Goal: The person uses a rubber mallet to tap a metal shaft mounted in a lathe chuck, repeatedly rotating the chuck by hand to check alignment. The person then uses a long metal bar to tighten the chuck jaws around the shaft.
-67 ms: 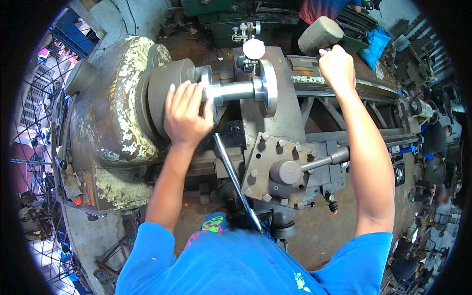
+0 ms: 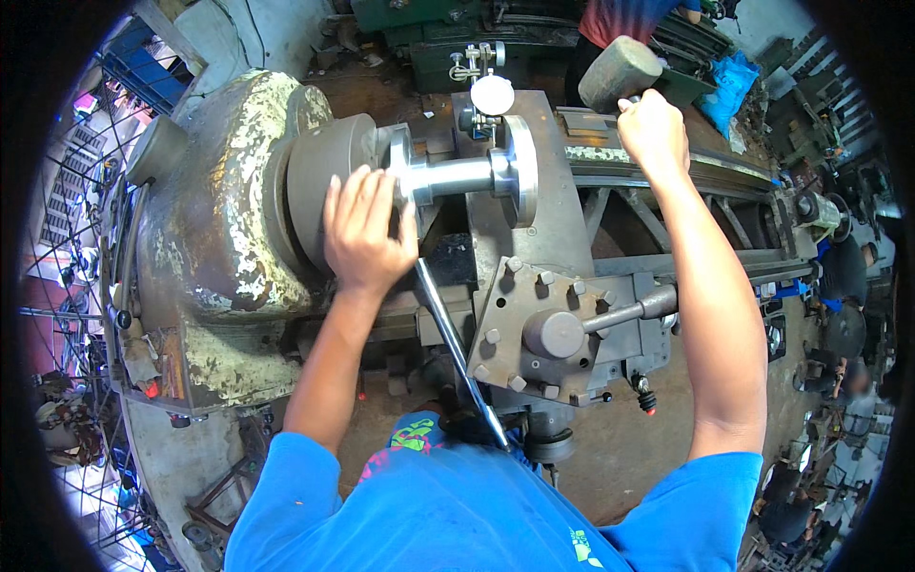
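My left hand (image 2: 365,229) lies flat with spread fingers on the grey chuck (image 2: 319,172) of an old lathe, just left of a shiny flanged steel shaft (image 2: 467,175) clamped in it. My right hand (image 2: 654,129) is raised at the upper right, gripped on the handle of a grey mallet (image 2: 619,72) held above the lathe bed. A white dial indicator (image 2: 493,95) stands just behind the shaft's flange. A long steel bar (image 2: 457,353) runs from below my left hand down toward my body.
The lathe headstock (image 2: 210,248) with flaking paint fills the left. A square tool post (image 2: 548,329) with several bolts and a lever sits below the shaft. Another person in a red top (image 2: 620,17) stands behind the lathe. Machines and people crowd the right edge.
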### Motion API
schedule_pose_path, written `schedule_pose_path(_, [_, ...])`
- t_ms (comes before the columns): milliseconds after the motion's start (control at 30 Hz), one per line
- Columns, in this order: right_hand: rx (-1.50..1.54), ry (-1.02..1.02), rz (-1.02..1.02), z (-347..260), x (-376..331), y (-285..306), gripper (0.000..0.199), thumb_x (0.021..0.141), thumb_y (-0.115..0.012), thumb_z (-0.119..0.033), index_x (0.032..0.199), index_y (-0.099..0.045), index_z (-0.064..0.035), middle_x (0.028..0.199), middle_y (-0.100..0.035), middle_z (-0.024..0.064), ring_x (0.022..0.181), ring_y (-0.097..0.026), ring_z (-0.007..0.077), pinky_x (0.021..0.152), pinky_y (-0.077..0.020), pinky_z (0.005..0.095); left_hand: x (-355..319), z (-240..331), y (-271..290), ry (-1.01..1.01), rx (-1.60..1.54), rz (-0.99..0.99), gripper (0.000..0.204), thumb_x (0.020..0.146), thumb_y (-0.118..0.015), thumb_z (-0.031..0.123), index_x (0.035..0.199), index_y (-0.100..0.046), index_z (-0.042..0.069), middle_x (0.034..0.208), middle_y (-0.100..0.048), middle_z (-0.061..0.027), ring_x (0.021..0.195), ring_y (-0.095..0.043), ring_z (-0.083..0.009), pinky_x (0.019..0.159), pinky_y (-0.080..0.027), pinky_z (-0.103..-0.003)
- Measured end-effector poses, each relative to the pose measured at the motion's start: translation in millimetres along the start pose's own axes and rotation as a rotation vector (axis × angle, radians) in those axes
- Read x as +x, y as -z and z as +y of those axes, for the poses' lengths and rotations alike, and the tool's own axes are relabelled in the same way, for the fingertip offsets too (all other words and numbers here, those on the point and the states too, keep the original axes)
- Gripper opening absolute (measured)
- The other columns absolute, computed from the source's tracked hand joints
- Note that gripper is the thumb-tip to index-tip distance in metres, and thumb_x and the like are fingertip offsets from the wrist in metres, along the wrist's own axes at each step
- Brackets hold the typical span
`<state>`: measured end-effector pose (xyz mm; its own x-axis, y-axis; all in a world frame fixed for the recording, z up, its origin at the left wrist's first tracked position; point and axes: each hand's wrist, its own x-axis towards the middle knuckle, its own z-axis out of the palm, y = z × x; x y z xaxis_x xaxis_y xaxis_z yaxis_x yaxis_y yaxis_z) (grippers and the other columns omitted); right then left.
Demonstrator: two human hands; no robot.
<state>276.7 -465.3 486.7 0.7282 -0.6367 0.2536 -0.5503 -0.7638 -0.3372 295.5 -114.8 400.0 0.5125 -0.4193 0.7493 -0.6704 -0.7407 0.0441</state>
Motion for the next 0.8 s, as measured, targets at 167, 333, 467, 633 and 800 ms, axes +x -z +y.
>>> schedule_pose_path(167, [-0.088,-0.022,-0.150,-3,-8,-3,0.035,0.096,-0.064,-0.034,0.112,-0.071,-0.0041,0.117,-0.070,0.0236,0.113,-0.067,0.0418,0.095,-0.0537,0.0504,-68,38,15,0.121,-0.122,-0.132,0.068,0.079,-0.074,0.019,0.140,-0.055,-0.002,0.145,-0.053,-0.0223,0.143,-0.042,-0.0409,0.121,-0.018,-0.060])
schedule_pose_path(333, [-0.086,0.006,-0.162,-6,-11,-3,0.035,0.097,-0.064,-0.034,0.114,-0.071,-0.0046,0.117,-0.070,0.0230,0.113,-0.067,0.0411,0.095,-0.0534,0.0502,-102,59,47,0.108,-0.326,-0.228,0.039,0.076,-0.075,0.007,0.115,-0.070,0.003,0.113,-0.072,-0.0107,0.119,-0.064,-0.0285,0.117,-0.027,-0.053])
schedule_pose_path(467, [-0.080,-0.017,-0.154,-6,-9,-3,0.035,0.097,-0.064,-0.034,0.114,-0.071,-0.0042,0.117,-0.070,0.0234,0.113,-0.067,0.0413,0.095,-0.0533,0.0504,-90,52,63,0.156,-0.372,-0.158,0.027,0.077,-0.074,0.003,0.104,-0.071,0.003,0.104,-0.073,-0.0093,0.108,-0.068,-0.0278,0.112,-0.035,-0.050])
schedule_pose_path(633, [-0.081,-0.013,-0.153,-2,-7,-5,0.035,0.097,-0.064,-0.034,0.113,-0.071,-0.0038,0.117,-0.070,0.0241,0.113,-0.067,0.0414,0.095,-0.0531,0.0507,-65,43,77,0.152,-0.378,-0.099,0.021,0.079,-0.072,0.002,0.100,-0.072,0.004,0.098,-0.073,-0.0085,0.101,-0.070,-0.0266,0.111,-0.036,-0.048])
schedule_pose_path(800, [-0.087,0.017,-0.171,0,-6,-6,0.035,0.097,-0.064,-0.034,0.114,-0.071,-0.0038,0.118,-0.070,0.0241,0.114,-0.066,0.0410,0.095,-0.0532,0.0507,-50,39,78,0.151,-0.364,-0.061,0.016,0.081,-0.072,0.001,0.097,-0.072,0.004,0.095,-0.073,-0.0081,0.098,-0.070,-0.0261,0.111,-0.037,-0.048])
